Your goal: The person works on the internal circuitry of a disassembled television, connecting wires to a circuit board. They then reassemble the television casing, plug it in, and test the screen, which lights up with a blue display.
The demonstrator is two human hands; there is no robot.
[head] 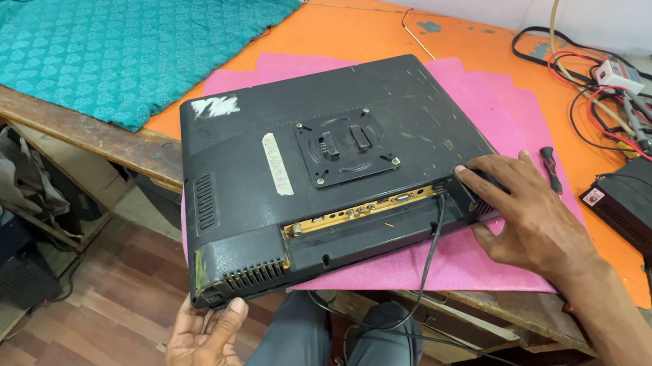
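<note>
Nearest the lens, the left hand (205, 350) is open, palm up, with its thumb pressed against the lower corner of a black flat-screen monitor (326, 179) that juts out past the table edge. Grey trousered knees (344, 355) show just below it. Further up, the right hand (524, 213) lies spread and open over the monitor's right edge, fingers resting on the casing, gripping nothing else. That monitor lies face down and slightly askew on a pink foam sheet (450, 264), which covers part of an orange table (348, 29). Its back carries a square mounting plate (346, 145), a pale strip of tape and a row of ports; a black cable (428, 257) drops from the ports over the table edge. Just beyond the right hand lies a small black-handled screwdriver (550, 167). Off to the right sits a black box (644, 215) amid red and black wires (608, 112). At the table's left end lies a teal patterned cloth (101, 28).
</note>
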